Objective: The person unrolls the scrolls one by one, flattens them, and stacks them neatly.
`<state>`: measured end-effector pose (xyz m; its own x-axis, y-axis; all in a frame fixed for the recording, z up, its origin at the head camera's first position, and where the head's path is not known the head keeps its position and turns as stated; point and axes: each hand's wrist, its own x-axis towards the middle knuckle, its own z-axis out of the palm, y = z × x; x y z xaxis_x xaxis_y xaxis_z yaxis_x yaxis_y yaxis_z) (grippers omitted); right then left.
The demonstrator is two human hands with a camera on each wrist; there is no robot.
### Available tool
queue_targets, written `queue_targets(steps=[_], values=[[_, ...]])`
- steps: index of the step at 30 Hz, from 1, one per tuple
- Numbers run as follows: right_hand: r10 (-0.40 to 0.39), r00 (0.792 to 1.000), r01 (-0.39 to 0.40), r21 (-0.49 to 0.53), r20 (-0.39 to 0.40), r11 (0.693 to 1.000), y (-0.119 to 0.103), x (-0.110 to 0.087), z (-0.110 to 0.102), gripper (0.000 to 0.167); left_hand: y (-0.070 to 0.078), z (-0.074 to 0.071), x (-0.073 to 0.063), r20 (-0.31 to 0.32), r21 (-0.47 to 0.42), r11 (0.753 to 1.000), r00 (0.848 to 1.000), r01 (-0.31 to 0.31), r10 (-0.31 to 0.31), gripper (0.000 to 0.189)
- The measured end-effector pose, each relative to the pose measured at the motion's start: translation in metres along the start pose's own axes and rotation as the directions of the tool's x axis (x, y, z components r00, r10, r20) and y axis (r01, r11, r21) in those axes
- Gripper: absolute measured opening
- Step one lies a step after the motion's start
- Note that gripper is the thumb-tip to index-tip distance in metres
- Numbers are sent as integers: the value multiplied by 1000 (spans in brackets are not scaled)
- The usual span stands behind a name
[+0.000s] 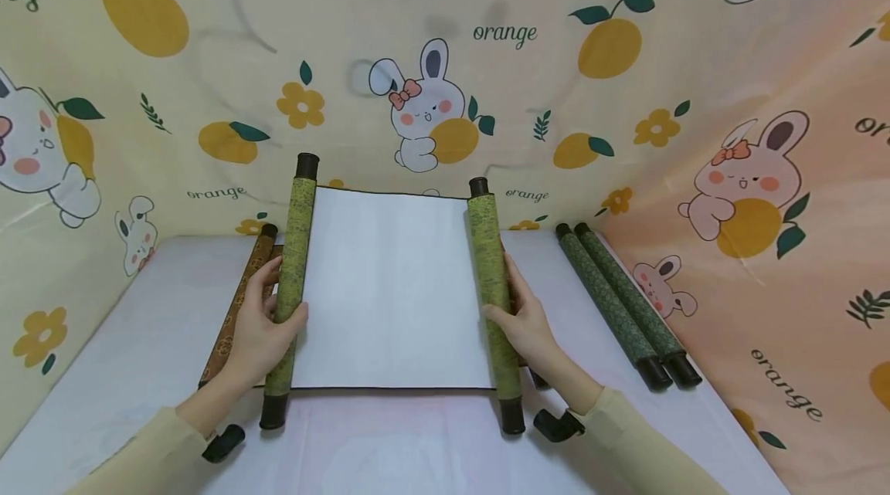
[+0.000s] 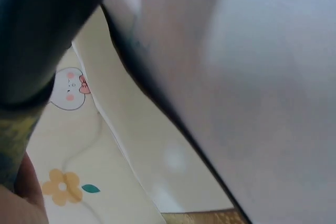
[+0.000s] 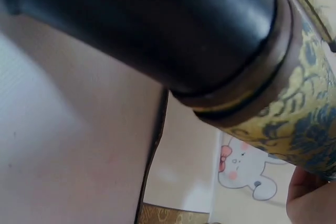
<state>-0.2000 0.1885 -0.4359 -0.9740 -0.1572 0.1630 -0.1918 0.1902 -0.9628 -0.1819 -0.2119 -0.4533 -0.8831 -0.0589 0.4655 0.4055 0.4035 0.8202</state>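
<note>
A partly unrolled scroll (image 1: 396, 286) with a white sheet spans the middle of the head view. My left hand (image 1: 260, 325) grips its left roll (image 1: 297, 248), yellow-green brocade with black end knobs. On the other side, my right hand (image 1: 528, 325) holds the matching right roll (image 1: 491, 263), thumb across the front and fingers behind. Both rolls stand nearly upright in view, leaning slightly. A black knob (image 3: 184, 30) and blue-and-yellow brocade (image 3: 294, 114) fill much of the right wrist view. In the left wrist view the white sheet (image 2: 252, 87) has a dark edge.
Behind my left hand lies a brown patterned scroll (image 1: 229, 325), partly covered by the held one. Two dark green scrolls (image 1: 612, 302) lie side by side at the table's right edge. A printed cloth (image 1: 528, 93) with rabbits and oranges hangs behind the white table (image 1: 389, 449).
</note>
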Motion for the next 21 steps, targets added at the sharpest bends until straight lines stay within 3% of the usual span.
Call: queue_targets(steps=[9, 12, 18, 21], values=[[-84, 996, 83, -34, -24, 996, 3, 1, -7, 89, 3, -10, -3, -35, 61, 997, 999, 42, -40, 79], [-77, 996, 76, -31, -38, 997, 2, 2, -7, 86, 4, -14, -3, -16, 47, 997, 998, 56, -55, 80], [-58, 998, 58, 1, -32, 998, 2, 3, -10, 80, 5, -20, -2, 36, 7, 1000, 999, 25, -25, 86], [-38, 999, 38, -11, -20, 999, 3, 3, -11, 86, 6, -23, -2, 74, -1, 999, 996, 40, -40, 85]])
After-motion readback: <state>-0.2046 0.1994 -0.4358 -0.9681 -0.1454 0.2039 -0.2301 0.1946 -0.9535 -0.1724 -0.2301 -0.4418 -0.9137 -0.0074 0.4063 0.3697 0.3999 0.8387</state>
